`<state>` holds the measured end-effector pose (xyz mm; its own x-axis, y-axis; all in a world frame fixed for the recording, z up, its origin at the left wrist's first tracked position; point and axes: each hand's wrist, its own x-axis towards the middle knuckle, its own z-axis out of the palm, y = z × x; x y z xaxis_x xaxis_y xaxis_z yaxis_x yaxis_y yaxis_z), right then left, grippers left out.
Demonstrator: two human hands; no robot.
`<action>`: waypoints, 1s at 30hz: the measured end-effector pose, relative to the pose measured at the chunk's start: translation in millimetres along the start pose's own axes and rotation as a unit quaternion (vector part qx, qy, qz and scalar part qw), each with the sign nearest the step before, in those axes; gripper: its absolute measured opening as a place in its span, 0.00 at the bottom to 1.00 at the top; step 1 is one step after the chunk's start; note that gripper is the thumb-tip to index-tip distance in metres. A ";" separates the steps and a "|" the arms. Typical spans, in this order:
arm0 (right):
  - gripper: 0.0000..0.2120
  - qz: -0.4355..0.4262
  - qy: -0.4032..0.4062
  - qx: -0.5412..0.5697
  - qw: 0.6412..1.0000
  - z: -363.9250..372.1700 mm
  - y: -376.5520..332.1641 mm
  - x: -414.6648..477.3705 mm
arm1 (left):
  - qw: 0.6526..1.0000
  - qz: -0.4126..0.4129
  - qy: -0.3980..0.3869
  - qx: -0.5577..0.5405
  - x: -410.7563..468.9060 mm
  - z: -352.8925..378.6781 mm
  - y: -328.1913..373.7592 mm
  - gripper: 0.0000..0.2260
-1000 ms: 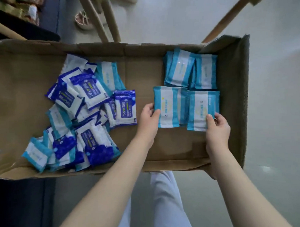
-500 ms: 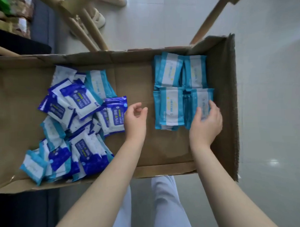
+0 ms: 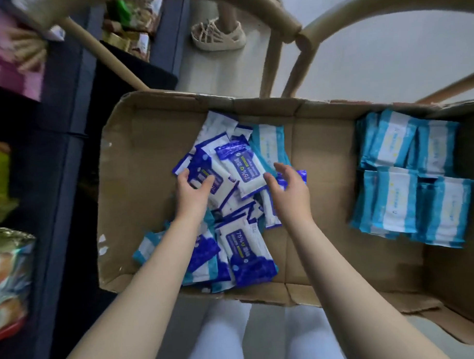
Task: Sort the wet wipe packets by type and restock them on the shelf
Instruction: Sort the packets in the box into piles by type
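Switch of target: left hand (image 3: 192, 193) and right hand (image 3: 288, 189) off tidy light-blue stacks (image 3: 407, 178) at right of cardboard box (image 3: 139, 182), now over mixed pile (image 3: 242, 241) at left. Fingers (image 3: 284, 172) spread, nothing held, flanking dark-blue 75% packet (image 3: 241, 168). Next pick likely; shelf restock seems some way off.

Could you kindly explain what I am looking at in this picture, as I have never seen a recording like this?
There is no machine here. A person wears a camera on the head, so the picture looks down along both bare arms. A shallow cardboard box lies open below them. In its middle, dark blue wipe packets lie jumbled with a few light blue ones. On the right, light blue packets lie sorted in neat stacks. The left hand and the right hand reach over the jumble with fingers open. Neither plainly holds a packet.
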<state>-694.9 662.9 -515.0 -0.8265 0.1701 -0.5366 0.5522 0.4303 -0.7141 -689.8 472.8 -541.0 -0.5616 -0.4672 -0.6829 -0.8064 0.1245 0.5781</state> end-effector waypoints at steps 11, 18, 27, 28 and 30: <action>0.23 0.096 -0.042 -0.082 0.991 46.8 -13.2 49.5 | 0.991 -0.043 0.063 -0.113 34.2 7.0 -11.5 0.31; 0.07 0.053 -0.037 0.098 0.993 48.4 -36.7 52.4 | 0.989 0.046 0.048 -0.133 78.0 -25.7 8.8 0.08; 0.07 0.124 -0.182 0.274 0.936 121.1 -80.5 94.1 | 0.976 -0.009 -0.089 -0.199 101.2 -31.7 -3.8 0.07; 0.09 0.141 -0.187 0.263 0.936 130.1 -78.9 95.4 | 0.973 -0.017 -0.078 -0.215 98.6 -30.9 -7.9 0.06; 0.12 0.162 -0.172 0.212 0.948 141.4 -72.7 96.1 | 0.974 -0.030 -0.072 -0.214 96.2 -30.7 -15.2 0.07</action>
<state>-799.0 522.6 -578.2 -0.5611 -0.0976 -0.8219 0.8260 -0.0021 -0.5637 -725.9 399.1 -601.8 -0.5608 -0.3318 -0.7586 -0.7048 -0.2895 0.6477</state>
